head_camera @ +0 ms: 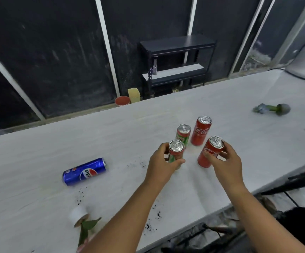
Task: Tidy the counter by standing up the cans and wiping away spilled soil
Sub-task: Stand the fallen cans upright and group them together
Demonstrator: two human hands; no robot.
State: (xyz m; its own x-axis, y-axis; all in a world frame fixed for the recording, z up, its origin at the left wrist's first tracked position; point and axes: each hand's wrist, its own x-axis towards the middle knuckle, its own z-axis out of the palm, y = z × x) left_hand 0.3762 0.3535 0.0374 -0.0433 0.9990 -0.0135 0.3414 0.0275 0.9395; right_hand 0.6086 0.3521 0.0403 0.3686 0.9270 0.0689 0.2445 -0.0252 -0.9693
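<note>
Cans on white counter: four upright, one lying

Cans, slim aluminium, smooth and slippery, judged light and easily dented; best gripped round the mid-body. Left hand [163, 161] wrapped a green-red can [175, 154]; right hand [226, 159] wrapped a tilted red cola can [210, 152], both mid-counter. Two more stood just behind. Blue can [84, 171] lay sideways toward the left end. Soil specks [155, 212] dotted the near edge.
</note>
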